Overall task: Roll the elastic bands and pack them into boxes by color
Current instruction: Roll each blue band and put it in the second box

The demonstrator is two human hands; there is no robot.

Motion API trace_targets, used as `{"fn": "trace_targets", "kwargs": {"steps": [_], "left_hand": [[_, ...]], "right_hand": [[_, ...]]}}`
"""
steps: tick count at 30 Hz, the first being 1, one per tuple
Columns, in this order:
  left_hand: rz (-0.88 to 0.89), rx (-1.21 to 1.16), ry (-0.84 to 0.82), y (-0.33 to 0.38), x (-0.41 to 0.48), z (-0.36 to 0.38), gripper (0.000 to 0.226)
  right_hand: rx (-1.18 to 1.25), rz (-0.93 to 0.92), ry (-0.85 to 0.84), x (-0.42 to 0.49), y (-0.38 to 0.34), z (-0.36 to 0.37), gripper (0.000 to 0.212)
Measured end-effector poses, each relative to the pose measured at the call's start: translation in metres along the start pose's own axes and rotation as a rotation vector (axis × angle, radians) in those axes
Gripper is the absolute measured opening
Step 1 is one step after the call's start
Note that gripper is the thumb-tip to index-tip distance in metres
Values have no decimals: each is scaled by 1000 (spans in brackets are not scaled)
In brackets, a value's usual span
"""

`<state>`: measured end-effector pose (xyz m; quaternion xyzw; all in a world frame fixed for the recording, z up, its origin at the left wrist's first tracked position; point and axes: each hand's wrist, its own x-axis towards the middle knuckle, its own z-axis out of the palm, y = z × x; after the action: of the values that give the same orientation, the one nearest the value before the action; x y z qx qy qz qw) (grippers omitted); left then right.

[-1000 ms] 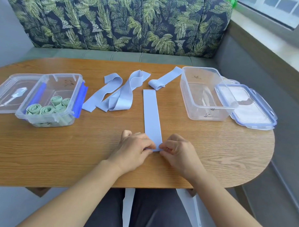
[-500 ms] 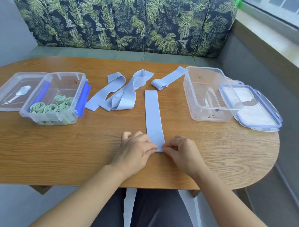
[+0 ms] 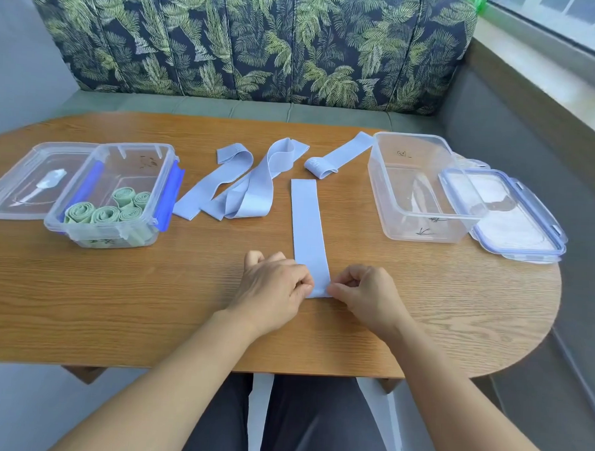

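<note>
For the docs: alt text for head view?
Left hand and right hand pinch the near end of a flat blue band on a wooden table. A box of green rolls sits left, an empty box right, loose blue bands between.

Both hands, left hand and right hand, pinch the near end of a flat blue elastic band on the wooden surface.
</note>
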<state>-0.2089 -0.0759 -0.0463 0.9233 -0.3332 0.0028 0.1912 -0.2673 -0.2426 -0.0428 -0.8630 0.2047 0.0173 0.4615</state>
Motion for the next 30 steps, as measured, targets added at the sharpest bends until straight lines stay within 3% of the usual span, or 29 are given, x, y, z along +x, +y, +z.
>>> {"fn": "trace_targets", "kwargs": {"steps": [8,16,23,30], "left_hand": [[-120,-23,22,7,-1,1,17],[-562,-405,134,23,-8,2,10],[-706,-324,32,27,2,-3,13],[-758,-226,-18,29,10,-10,13]], "right_hand": [[-175,16,102,1,-4,11,15],[-212,40,92,3,-7,11,16],[-185,147,143,-1,-13,15,9],[-191,232,163,0,-20,17,21]]}}
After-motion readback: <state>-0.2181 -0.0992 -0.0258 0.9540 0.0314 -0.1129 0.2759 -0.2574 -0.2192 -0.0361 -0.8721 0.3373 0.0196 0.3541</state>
